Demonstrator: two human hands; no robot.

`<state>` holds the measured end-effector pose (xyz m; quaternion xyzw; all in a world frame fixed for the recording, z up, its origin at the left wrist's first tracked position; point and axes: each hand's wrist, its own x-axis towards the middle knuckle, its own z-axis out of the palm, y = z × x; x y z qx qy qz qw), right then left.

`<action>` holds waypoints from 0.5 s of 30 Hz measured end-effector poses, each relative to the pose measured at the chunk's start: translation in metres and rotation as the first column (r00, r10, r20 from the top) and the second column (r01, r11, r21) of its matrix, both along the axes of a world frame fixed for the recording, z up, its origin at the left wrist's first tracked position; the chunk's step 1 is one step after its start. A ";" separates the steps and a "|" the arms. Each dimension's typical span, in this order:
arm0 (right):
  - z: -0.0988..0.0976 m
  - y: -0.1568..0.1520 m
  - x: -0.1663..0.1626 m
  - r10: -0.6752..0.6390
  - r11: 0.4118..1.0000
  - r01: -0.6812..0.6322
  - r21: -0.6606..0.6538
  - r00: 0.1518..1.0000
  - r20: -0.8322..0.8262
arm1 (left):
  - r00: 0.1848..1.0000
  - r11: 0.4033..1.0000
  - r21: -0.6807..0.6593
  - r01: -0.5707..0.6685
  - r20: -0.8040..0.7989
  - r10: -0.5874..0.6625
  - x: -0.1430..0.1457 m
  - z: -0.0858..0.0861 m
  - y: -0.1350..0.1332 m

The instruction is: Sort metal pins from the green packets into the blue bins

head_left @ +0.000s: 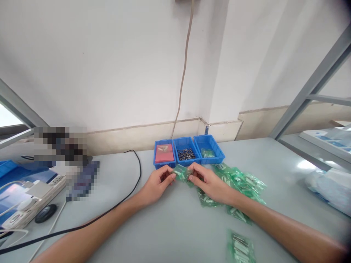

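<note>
Between my two hands a small green-tinted plastic bag (181,172) is held just above the table, in front of the blue bins. My left hand (159,183) pinches its left edge between thumb and fingers. On the other edge, my right hand (207,181) grips the bag the same way. What lies inside it is too small to make out. Behind stand three blue bins: the left bin (164,164) has red material in it, the middle bin (189,160) holds many screw-like metal pieces (186,154), and the right bin (216,159) contains a green bag (207,153).
A pile of filled green bags (244,182) lies by my right forearm, and another filled bag (241,248) lies nearer the front edge. A black cable (109,210) crosses the left side. A black mouse (45,213) and a power strip (27,208) are at far left.
</note>
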<state>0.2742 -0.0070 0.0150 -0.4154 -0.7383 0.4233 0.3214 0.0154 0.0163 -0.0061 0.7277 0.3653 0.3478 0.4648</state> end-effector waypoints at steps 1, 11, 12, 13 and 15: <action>0.000 0.000 0.000 0.005 1.000 -0.005 0.002 1.000 -0.001 | 1.000 1.000 0.000 -0.002 -0.001 0.002 0.000 0.001 0.000; 0.000 0.000 0.002 0.012 1.000 -0.012 0.005 1.000 0.000 | 1.000 1.000 -0.008 0.005 -0.007 -0.005 0.001 0.002 -0.001; 0.000 0.000 0.002 0.014 1.000 -0.014 0.005 1.000 -0.004 | 1.000 1.000 -0.008 0.009 -0.008 -0.009 0.000 0.003 -0.001; 0.000 0.000 0.002 0.014 1.000 -0.014 0.007 1.000 -0.007 | 1.000 1.000 -0.008 0.010 -0.010 -0.010 0.000 0.003 -0.001; 0.000 0.000 0.002 0.014 1.000 -0.014 0.010 1.000 -0.010 | 1.000 1.000 -0.005 0.009 -0.014 -0.009 0.000 0.004 -0.001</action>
